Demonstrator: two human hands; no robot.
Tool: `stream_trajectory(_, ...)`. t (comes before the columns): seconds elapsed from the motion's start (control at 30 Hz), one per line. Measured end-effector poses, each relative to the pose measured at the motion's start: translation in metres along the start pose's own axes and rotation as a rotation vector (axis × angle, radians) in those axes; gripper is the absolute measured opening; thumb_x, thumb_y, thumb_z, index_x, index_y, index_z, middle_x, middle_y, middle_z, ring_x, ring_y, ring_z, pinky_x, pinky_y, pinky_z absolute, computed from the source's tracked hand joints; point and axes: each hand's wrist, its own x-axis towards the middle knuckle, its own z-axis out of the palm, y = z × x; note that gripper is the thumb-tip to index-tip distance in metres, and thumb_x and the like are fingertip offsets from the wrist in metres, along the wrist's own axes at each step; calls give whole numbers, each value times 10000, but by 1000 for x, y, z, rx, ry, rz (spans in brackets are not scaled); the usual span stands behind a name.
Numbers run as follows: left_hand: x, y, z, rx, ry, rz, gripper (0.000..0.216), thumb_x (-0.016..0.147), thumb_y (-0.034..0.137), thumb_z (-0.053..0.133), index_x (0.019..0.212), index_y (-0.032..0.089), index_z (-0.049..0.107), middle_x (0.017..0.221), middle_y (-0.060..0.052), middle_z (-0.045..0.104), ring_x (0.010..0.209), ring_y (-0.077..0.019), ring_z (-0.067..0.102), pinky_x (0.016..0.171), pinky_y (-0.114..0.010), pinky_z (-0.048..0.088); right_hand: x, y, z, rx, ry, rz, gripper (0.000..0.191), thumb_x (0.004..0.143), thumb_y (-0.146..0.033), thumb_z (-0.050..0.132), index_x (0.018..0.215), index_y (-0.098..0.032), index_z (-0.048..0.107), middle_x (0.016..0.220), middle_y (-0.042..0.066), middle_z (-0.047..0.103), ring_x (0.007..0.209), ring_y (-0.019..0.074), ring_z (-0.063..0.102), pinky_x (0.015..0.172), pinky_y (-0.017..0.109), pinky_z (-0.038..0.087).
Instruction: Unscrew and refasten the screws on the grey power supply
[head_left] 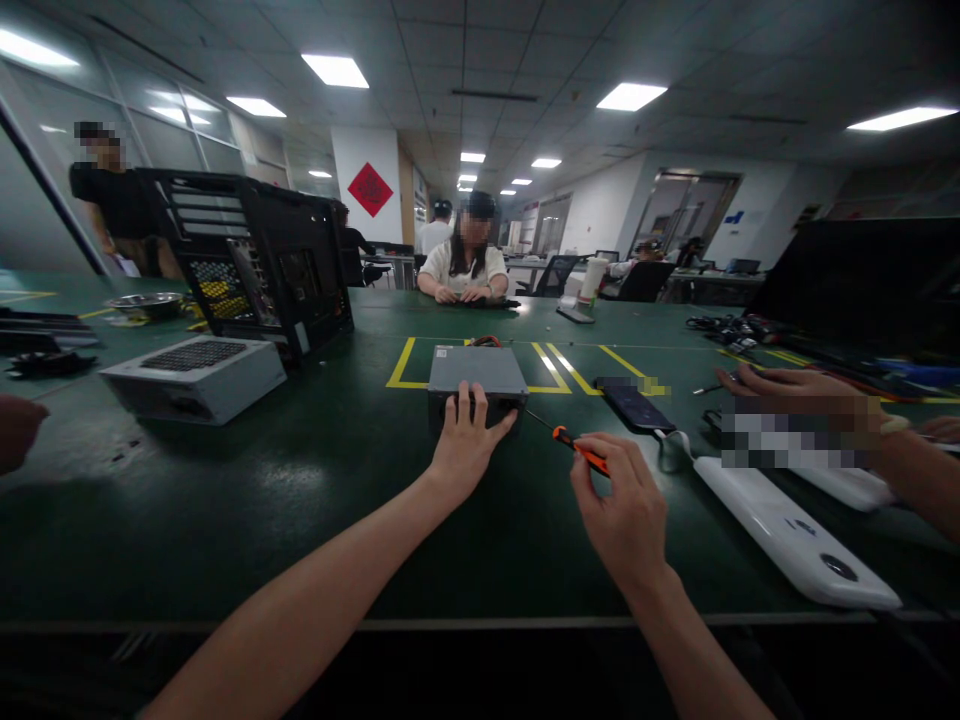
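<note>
A grey computer power supply unit [480, 368] stands on the green table, its wires showing at the far side. My left hand [466, 440] grips its near face and top edge, fingers spread, thumb by the right corner. Between the fingers and thumb of my right hand [621, 500] is a screwdriver [581, 447] with an orange and black handle. Its thin shaft points left toward the unit's right near corner; whether the tip touches a screw is too small to tell.
Left are another power supply unit [196, 372], a black computer case [259, 255] and a metal bowl [146, 305]. Right lie a phone [631, 402], a white device [795, 530] and cables [735, 328]. Another person's hand [802, 395] reaches in there; someone sits opposite.
</note>
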Motion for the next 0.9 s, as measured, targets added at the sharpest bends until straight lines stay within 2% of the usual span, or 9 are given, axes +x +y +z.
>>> stream_trajectory(0.2, 2, 3, 1, 34, -2, -19, 528, 868, 188, 454, 1337, 396, 329, 1335, -148, 331, 1254, -365, 303, 940, -549, 306, 0, -1, 0, -1, -5, 3, 153, 827, -146, 482, 959, -197, 539, 940, 69, 583, 889, 188, 564, 798, 354, 479)
stream_trajectory(0.53, 4, 4, 1, 48, -37, -26, 524, 862, 225, 478, 1339, 383, 328, 1335, -160, 341, 1253, -386, 309, 941, -545, 310, -2, -1, 1, 12, 33, -23, 155, 811, -135, 502, 950, -188, 545, 928, 66, 590, 881, 183, 569, 789, 347, 485)
stream_trajectory(0.7, -1, -1, 0, -10, -38, -5, 515, 833, 258, 534, 1315, 349, 379, 1385, -153, 294, 1293, -391, 239, 966, -541, 295, -3, -4, 6, 65, -40, -90, 175, 824, -126, 489, 981, -186, 536, 967, 72, 584, 919, 177, 562, 823, 347, 484)
stream_trajectory(0.9, -7, -9, -3, -63, -51, 12, 547, 786, 294, 595, 1302, 255, 416, 1437, -177, 213, 1331, -364, 168, 1000, -506, 281, -2, -8, 12, 88, -106, -116, 185, 847, -130, 466, 1011, -191, 527, 995, 77, 576, 951, 179, 552, 856, 364, 479)
